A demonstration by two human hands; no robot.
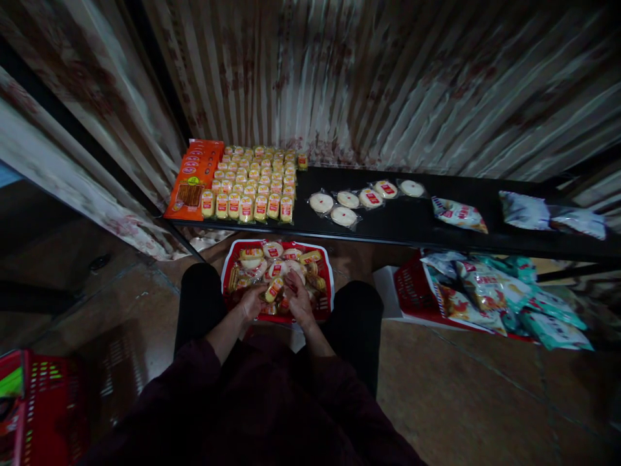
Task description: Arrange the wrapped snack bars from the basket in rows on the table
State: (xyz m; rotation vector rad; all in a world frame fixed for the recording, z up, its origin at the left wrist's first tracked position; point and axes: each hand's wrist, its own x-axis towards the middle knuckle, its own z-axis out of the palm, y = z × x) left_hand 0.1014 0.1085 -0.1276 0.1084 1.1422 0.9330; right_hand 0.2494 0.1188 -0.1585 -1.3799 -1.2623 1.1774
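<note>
A red basket (326,277) full of small wrapped snacks sits on the floor between my knees. My left hand (252,301) is closed on a small yellow wrapped snack (274,289) at the basket's near edge. My right hand (298,301) reaches into the basket beside it, fingers curled down among the packets; what they grip is hidden. Just beyond stands a low black shelf (417,223). Rows of the same yellow snacks (252,188) fill its left end, beside orange packs (194,178). Round white cakes (359,197) lie in the shelf's middle.
Bagged snacks (458,213) lie at the shelf's right end. A second red basket (412,291) with teal and white bags sits on the floor at right. Another red basket (43,408) is at the lower left. A corrugated wall (388,84) backs the shelf.
</note>
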